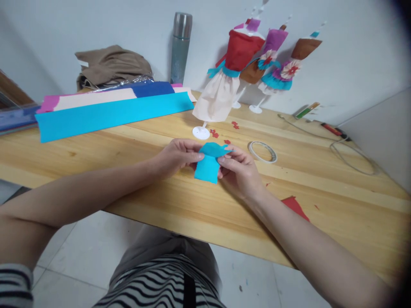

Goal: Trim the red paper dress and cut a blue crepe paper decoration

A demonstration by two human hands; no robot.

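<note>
Between my two hands is a small piece of blue crepe paper (pixel 208 168), partly folded over at its upper end. My left hand (pixel 180 156) pinches its left edge between thumb and fingers. At the right edge, my right hand (pixel 240 169) grips it the same way, with the thumb on top. Just beyond the paper lie small red flower-shaped cutouts (pixel 214 134). A mini dress form (pixel 244 49) in a red top and pale skirt stands behind them on a white round base.
Two more dressed forms (pixel 276 40) stand at the back. Rolls of coloured paper (pixel 118 113), a thermos (pixel 181 47) and a brown cloth (pixel 112 64) are at back left. On the right are a tape roll (pixel 274 156), a red paper scrap (pixel 294 207) and a cable (pixel 340 156).
</note>
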